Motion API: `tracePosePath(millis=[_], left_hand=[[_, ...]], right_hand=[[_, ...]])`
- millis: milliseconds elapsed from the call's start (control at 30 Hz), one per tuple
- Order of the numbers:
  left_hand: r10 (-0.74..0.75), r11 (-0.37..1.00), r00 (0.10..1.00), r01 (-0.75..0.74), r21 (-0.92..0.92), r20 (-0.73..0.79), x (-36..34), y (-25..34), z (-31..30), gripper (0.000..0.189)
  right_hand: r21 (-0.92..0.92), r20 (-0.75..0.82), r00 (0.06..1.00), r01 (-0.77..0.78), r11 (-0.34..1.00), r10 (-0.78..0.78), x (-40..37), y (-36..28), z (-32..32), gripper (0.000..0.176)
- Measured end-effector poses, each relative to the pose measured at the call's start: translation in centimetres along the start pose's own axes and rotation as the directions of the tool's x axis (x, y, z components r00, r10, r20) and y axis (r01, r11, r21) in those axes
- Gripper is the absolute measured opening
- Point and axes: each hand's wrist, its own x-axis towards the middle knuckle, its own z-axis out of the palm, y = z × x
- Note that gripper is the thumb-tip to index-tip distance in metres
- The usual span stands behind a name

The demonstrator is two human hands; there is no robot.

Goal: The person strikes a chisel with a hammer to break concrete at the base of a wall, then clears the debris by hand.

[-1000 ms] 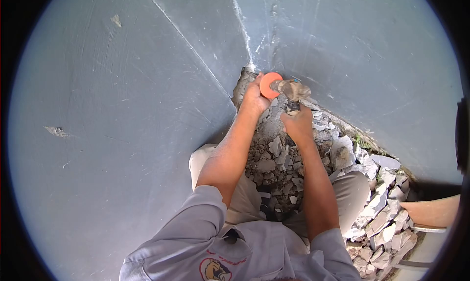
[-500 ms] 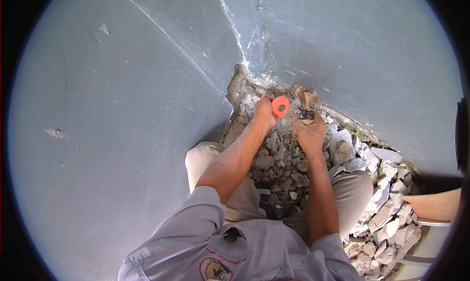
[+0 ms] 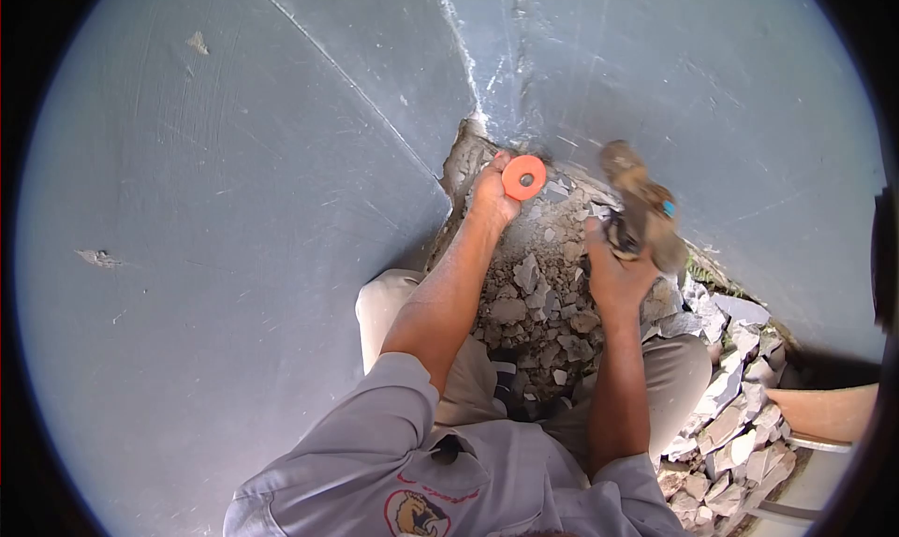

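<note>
My left hand [image 3: 491,196] grips a chisel with a round orange hand guard [image 3: 523,176], its tip set into the broken floor at the corner where two grey walls meet. My right hand [image 3: 613,273] holds a dusty hammer [image 3: 642,209] with a blue spot on its head, raised to the right of the chisel and blurred. Between my arms lies a pit of grey rubble [image 3: 538,298]. The chisel's shaft is hidden by my hand.
Broken concrete slabs [image 3: 735,415] are piled along the right wall. A tan curved object over a white bucket rim [image 3: 829,425] sits at the right edge. My knees in beige trousers [image 3: 393,303] flank the pit. Smooth grey floor [image 3: 215,256] spreads to the left.
The hammer head, near the chisel guard before, has swung away to the right and up. My left hand and the chisel have shifted slightly toward the wall corner.
</note>
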Motion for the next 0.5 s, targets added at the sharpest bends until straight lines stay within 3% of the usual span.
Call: tracePosePath(millis=[33,67,133,200,233,300,333,367,467,500], left_hand=[[-0.011,1.000,0.998,0.011,0.004,0.056,-0.4,0.5,0.6,0.007],[0.000,1.000,0.996,-0.002,-0.021,-0.088,-0.4,0.8,1.6,0.013],[-0.006,0.998,0.997,0.001,-0.063,-0.075,-0.6,1.4,2.2,0.012],[-0.001,0.997,0.995,-0.007,-0.082,-0.101,-1.0,1.6,2.4,0.012],[0.003,0.997,0.991,-0.013,-0.078,-0.131,-1.0,1.2,2.6,0.011],[0.001,0.995,0.989,-0.016,-0.096,-0.151,-0.9,0.5,2.1,0.012],[-0.001,0.994,0.991,-0.015,-0.112,-0.137,-0.4,0.1,1.5,0.013],[-0.001,0.992,0.993,-0.014,-0.123,-0.121,0.4,0.0,1.1,0.014],[0.015,0.987,0.992,-0.035,-0.155,-0.127,0.1,1.1,2.5,0.020],[0.005,0.984,0.993,-0.026,-0.174,-0.119,0.1,1.3,2.5,0.021]], right_hand=[[-0.054,-0.037,0.998,0.042,0.998,-0.044,-0.1,-0.8,-0.2,0.016],[0.028,-0.082,0.995,0.058,0.998,-0.056,-0.1,-1.7,0.0,0.017],[0.195,-0.152,0.978,0.173,0.965,-0.145,0.3,-2.4,0.8,0.016],[0.119,-0.167,0.965,0.222,0.968,-0.201,0.0,0.2,2.5,0.012],[-0.048,-0.160,0.970,0.180,0.983,-0.185,-1.3,4.2,4.0,0.011],[-0.206,0.019,0.999,-0.030,0.978,0.035,-2.1,8.1,5.1,0.013],[-0.223,0.186,0.954,-0.194,0.955,0.237,-1.4,8.8,5.5,0.014],[-0.261,0.336,0.842,-0.346,0.901,0.421,-0.9,9.4,5.8,0.016],[-0.010,0.222,0.888,-0.410,0.912,0.402,-0.7,4.8,4.3,0.012],[0.075,0.127,0.941,-0.325,0.943,0.314,-0.3,2.2,3.7,0.011]])
